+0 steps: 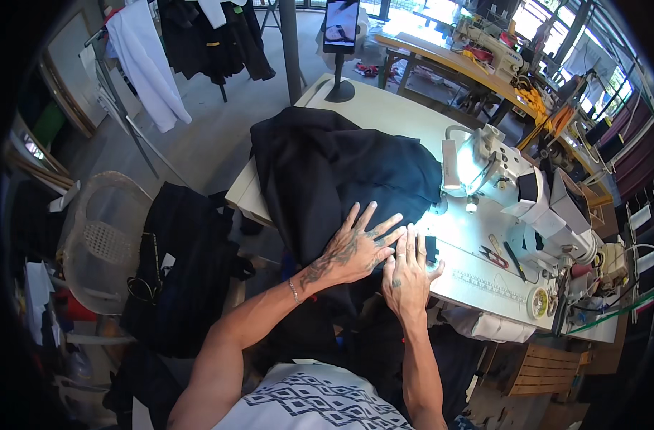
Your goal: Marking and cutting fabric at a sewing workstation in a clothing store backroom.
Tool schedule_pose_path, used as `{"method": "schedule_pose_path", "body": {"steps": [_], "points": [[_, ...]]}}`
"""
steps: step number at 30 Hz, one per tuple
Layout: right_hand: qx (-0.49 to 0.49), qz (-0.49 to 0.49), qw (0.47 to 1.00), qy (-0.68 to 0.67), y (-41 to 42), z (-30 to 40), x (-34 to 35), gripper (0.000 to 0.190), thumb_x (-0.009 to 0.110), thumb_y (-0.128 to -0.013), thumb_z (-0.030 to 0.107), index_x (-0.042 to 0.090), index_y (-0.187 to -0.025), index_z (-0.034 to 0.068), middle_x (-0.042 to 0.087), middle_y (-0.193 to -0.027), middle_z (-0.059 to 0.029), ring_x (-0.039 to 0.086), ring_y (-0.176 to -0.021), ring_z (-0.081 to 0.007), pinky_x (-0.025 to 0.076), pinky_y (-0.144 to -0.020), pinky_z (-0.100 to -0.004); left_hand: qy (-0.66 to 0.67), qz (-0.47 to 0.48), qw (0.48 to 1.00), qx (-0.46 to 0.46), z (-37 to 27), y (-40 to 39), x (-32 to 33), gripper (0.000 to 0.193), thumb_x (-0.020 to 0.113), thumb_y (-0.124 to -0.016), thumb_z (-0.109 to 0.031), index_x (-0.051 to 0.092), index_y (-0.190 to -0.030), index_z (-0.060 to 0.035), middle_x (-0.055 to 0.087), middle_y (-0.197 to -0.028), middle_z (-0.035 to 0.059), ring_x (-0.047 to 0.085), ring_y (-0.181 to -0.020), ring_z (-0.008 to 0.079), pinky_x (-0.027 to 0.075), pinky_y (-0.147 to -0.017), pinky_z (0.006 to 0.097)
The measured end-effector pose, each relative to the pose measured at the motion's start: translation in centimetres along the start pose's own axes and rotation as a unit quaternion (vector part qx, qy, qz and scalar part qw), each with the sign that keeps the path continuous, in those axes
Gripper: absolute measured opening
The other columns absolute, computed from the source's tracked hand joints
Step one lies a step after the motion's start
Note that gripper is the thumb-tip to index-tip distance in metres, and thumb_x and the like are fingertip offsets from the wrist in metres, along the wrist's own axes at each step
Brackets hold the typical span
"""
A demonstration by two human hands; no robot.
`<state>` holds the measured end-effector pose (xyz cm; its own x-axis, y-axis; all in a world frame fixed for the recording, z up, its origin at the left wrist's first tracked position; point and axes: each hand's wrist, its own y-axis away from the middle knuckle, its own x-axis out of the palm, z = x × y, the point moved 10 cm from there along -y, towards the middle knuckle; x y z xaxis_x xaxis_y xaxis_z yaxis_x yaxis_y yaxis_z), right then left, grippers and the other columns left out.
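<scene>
A large piece of black cloth (327, 156) lies in folds over the sewing table and hangs off its near edge. My left hand (359, 247) rests on it with the fingers spread, palm down. Close beside it, my right hand (410, 271) lies flat at the cloth's right part, its thumb out to the side over the white tabletop. The fingertips of both hands almost meet. Beyond them stands a white sewing machine (499, 172) with a bright lamp; the cloth's far right edge reaches its needle area. What lies under my palms is hidden.
Thread snips (493, 257), a black pen-like tool (514, 260), a clear ruler (488, 285) and a round dish of small items (537, 302) lie right. A phone on a stand (340, 32) is at the back. Dark garments cover a plastic chair (107, 242) at left.
</scene>
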<state>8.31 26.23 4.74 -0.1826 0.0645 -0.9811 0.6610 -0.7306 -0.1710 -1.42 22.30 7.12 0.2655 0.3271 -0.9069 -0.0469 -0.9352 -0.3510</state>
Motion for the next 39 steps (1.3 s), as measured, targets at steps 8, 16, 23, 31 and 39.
{"method": "schedule_pose_path", "body": {"steps": [8, 16, 23, 31, 39], "points": [[-0.015, -0.194, 0.933, -0.304, 8.8, -2.0, -3.6, 0.019, 0.072, -0.093, 0.008, 0.071, -0.11, 0.001, 0.071, -0.101, -0.0138, 0.063, -0.093, -0.035, 0.047, -0.09, -0.0455, 0.026, 0.018, 0.999, -0.033, 0.6, 0.0, 0.6, 0.054, 0.052, -0.109, -0.041, 0.053, -0.158, -0.0187, 0.04, -0.17, 0.0073, 0.028, -0.156, 0.0494, 0.015, -0.128, 0.0658], [0.283, 0.084, 0.548, -0.782, 11.1, -0.2, 10.3, 0.015, 0.07, -0.105, 0.021, 0.064, -0.101, 0.009, 0.054, -0.09, 0.0064, 0.049, -0.081, -0.0037, 0.041, -0.073, -0.0217, 0.023, 0.032, 0.999, -0.027, 1.0, -0.8, 1.0, 0.052, 0.046, -0.111, -0.043, 0.053, -0.158, -0.0216, 0.039, -0.17, 0.0099, 0.026, -0.155, 0.0534, 0.014, -0.127, 0.0687], [0.096, 0.017, 0.912, -0.398, 10.0, -3.7, -1.4, 0.012, 0.074, -0.097, 0.01, 0.071, -0.092, 0.0, 0.068, -0.08, -0.0098, 0.066, -0.07, -0.0242, 0.052, -0.069, -0.0369, 0.013, 0.01, 0.999, -0.033, -0.7, -0.6, 1.3, 0.052, 0.05, -0.11, -0.042, 0.054, -0.157, -0.0211, 0.039, -0.169, 0.0095, 0.026, -0.155, 0.053, 0.017, -0.126, 0.0689], [-0.08, -0.218, 0.942, -0.241, 1.4, -0.5, -6.2, 0.039, 0.07, -0.095, 0.006, 0.065, -0.133, 0.004, 0.067, -0.124, -0.018, 0.062, -0.118, -0.0359, 0.044, -0.104, -0.0451, -0.003, -0.007, 1.0, -0.02, -0.9, -0.4, 0.9, 0.054, 0.054, -0.107, -0.033, 0.052, -0.157, -0.0133, 0.043, -0.166, 0.0108, 0.032, -0.153, 0.0492, 0.023, -0.125, 0.0642], [-0.044, -0.153, 0.98, -0.122, 0.0, -1.0, -2.7, 0.037, 0.069, -0.099, 0.023, 0.071, -0.131, 0.006, 0.066, -0.127, -0.0097, 0.057, -0.123, -0.0298, 0.038, -0.107, -0.0466, 0.02, -0.04, 0.996, -0.076, 2.6, -1.1, -0.9, 0.027, 0.069, -0.096, -0.019, 0.076, -0.118, -0.006, 0.065, -0.143, 0.0108, 0.057, -0.133, 0.0302, 0.038, -0.117, 0.0485]]}}
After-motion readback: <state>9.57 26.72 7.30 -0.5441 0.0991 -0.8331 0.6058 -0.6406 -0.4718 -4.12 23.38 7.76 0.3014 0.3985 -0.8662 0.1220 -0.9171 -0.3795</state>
